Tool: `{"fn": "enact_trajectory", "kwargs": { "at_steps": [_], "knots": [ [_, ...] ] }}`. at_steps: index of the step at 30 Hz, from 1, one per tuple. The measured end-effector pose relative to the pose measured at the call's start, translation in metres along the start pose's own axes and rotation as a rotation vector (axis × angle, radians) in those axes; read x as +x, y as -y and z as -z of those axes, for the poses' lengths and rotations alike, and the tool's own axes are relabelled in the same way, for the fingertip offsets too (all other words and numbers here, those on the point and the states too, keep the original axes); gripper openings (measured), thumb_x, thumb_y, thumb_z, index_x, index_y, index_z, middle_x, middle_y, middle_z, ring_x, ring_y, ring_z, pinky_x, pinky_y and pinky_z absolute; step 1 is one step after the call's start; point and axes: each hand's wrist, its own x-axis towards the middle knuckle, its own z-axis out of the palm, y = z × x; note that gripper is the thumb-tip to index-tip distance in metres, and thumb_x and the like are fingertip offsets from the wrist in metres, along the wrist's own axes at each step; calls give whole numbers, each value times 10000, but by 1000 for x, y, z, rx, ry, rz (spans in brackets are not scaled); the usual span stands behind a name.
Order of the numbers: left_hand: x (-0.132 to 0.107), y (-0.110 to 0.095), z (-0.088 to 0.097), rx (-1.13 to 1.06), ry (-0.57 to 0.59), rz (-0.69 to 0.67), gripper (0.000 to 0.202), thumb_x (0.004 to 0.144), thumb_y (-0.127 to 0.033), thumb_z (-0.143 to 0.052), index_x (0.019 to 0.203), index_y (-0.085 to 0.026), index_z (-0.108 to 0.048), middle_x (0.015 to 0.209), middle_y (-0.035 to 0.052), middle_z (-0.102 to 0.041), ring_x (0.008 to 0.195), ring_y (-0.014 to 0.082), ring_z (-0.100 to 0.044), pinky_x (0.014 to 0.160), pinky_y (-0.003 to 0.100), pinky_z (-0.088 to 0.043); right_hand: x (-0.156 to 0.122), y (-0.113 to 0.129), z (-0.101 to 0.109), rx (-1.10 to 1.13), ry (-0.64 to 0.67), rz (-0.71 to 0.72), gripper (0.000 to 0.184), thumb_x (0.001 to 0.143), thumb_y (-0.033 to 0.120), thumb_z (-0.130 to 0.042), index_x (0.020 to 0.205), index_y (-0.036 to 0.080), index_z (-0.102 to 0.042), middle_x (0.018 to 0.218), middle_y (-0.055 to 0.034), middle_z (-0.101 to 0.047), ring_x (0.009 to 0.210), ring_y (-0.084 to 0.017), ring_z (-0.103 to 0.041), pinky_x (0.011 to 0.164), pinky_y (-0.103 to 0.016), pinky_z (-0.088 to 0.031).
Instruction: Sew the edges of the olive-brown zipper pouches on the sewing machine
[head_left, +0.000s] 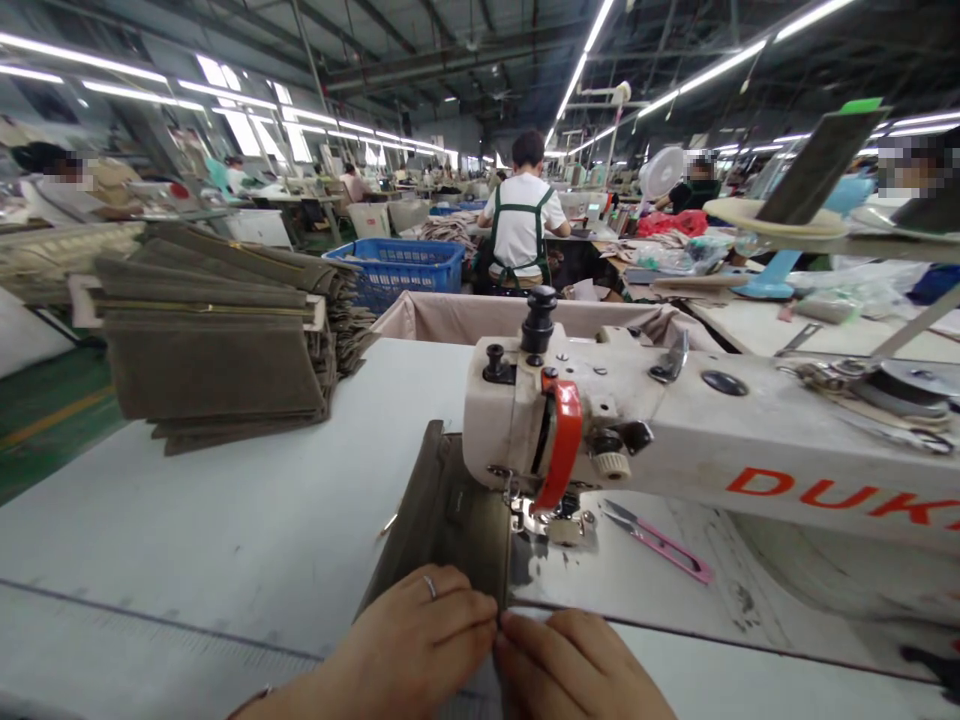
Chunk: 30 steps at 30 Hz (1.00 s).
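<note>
A dark olive-brown fabric panel (461, 530) lies on the white table, its right edge running beside the presser foot (566, 528) of a sewing machine (600, 400). My left hand (409, 640), with a ring on one finger, rests on the panel and pinches its right edge. Close against it, my right hand (574, 665) grips the same edge with fingers and thumb pressed together. The near end of the panel is mostly hidden beneath both hands. Pink-handled thread snips (664, 545) lie on the machine bed, right of the presser foot.
A tall stack of folded olive fabric pieces (210, 340) stands at the table's left. Behind the machine are a cloth-lined bin (465, 315) and a blue basket (405, 270). A person in a white shirt (521, 215) sits further back. A thread cone (821, 165) stands at right.
</note>
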Motion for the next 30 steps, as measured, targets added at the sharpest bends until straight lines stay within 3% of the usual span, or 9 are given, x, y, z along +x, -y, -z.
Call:
{"fn": "enact_trajectory", "kwargs": {
  "at_steps": [5,10,19,26,30],
  "knots": [
    [12,8,12,-97,91,81,268,889,-36,-480,1107,-138,-596,1034,58,-678,902,189,-602,853,314,-511,12,-9,5,90,88,-47,306,848,127,-619,1148,181,-647,1094,-25,-711,788,-196,-608,667,-320,-527],
    [21,20,12,-105,127,82,223,893,-37,-519,1063,-153,-604,1005,44,-681,893,169,-620,868,299,-519,29,-15,15,183,166,-119,374,781,58,-580,1124,185,-657,1070,-37,-707,823,-211,-618,718,-336,-555],
    [30,43,7,-71,96,110,218,924,-43,-495,1087,-143,-599,1075,61,-691,977,193,-647,908,321,-523,55,-29,24,219,351,-296,369,839,117,-508,1163,220,-650,1122,-52,-670,1018,-263,-589,897,-445,-512],
    [44,60,3,-89,90,182,190,978,-79,-461,997,-176,-624,983,14,-693,993,158,-645,961,293,-484,53,-34,14,153,353,-348,421,869,139,-455,1265,178,-592,1129,-122,-636,1019,-291,-575,865,-472,-507],
    [45,67,-1,-3,79,234,196,973,-102,-483,1021,-195,-649,1074,26,-692,1057,188,-632,953,314,-494,52,-33,10,110,294,-328,373,879,138,-434,1202,160,-619,1081,-127,-647,935,-290,-585,803,-468,-513]
  ]
}}
